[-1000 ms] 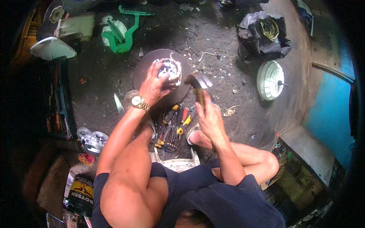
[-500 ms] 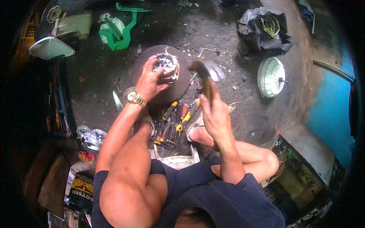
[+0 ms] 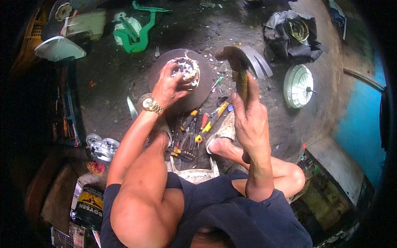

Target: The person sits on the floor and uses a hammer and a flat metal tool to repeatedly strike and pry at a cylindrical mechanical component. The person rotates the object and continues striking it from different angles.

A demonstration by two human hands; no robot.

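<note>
Concrete workshop floor (image 3: pixel 115 78): round dark disc (image 3: pixel 198 93) bearing motor stator (image 3: pixel 187 71), left hand (image 3: pixel 167 89) clamped on it; right hand (image 3: pixel 252 120) gripping raised claw hammer (image 3: pixel 240 62)

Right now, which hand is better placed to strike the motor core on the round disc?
Right. The right hand grips the raised hammer; the left hand steadies the motor core on the disc.

Gold wristwatch (image 3: pixel 150 106), dark blue clothes (image 3: pixel 231 215)
</note>
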